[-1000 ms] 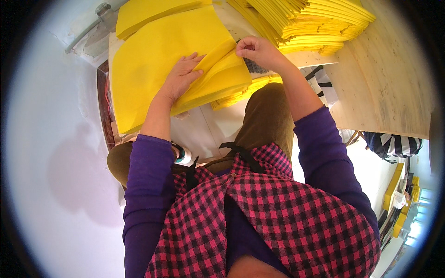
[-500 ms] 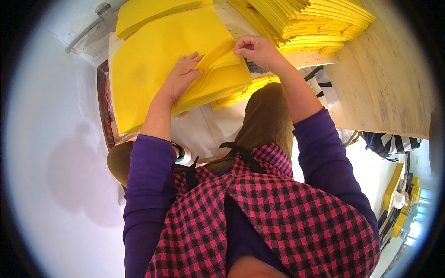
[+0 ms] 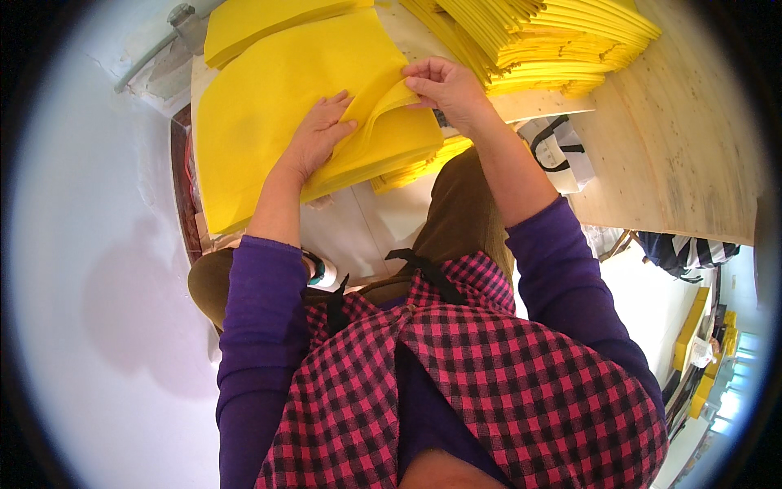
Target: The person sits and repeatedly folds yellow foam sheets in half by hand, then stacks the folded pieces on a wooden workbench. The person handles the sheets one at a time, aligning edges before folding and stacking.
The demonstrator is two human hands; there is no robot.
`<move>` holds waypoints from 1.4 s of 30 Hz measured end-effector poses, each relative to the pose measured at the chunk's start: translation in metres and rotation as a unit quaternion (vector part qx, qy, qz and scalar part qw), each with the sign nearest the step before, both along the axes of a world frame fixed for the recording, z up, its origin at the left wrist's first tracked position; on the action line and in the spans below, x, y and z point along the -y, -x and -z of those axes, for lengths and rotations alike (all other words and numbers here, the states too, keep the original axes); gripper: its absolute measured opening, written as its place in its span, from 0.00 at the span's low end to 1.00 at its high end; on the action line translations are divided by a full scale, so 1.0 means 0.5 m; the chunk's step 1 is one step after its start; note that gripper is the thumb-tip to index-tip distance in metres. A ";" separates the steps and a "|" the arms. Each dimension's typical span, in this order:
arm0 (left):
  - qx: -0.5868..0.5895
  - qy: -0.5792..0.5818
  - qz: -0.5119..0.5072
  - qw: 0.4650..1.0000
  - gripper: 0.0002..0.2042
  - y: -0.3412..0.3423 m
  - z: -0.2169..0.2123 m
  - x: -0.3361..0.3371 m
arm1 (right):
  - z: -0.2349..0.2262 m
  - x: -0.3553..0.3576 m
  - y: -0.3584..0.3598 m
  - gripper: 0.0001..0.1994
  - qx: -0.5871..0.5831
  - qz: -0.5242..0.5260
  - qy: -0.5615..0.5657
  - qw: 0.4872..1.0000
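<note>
Right fingers pinching yellow sheet corner, seemingly lifted, left hand flat on it.

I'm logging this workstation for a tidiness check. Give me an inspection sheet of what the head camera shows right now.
Surface: pale wooden table, bare at the right.
Job's things: large yellow sheets lying flat in front of the person; tall pile of folded yellow sheets behind.
Clutter: white bag with black handles under the table edge.
Grippers: left hand pressed flat on the sheets; right hand pinching up a sheet's raised edge.
Cables: nothing seen.
Surroundings: white wall at left, grey pipe at top left; striped fabric at right.
</note>
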State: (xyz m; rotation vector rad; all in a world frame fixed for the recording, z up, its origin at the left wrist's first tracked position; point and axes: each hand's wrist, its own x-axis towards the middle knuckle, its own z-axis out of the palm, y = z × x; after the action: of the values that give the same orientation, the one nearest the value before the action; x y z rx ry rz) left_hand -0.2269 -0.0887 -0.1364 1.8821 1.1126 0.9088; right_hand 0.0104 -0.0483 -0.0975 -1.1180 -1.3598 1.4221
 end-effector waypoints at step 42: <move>-0.014 0.002 0.003 1.000 0.25 -0.004 -0.006 -0.004 | 0.060 0.015 -0.096 0.07 0.239 -0.076 -0.143 0.957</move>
State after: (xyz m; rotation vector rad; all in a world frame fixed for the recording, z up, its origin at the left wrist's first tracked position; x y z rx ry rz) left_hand -0.2248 -0.0869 -0.1334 1.8986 1.1243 0.8778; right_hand 0.0585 -0.0560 -0.1277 -1.2278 -1.9596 1.0429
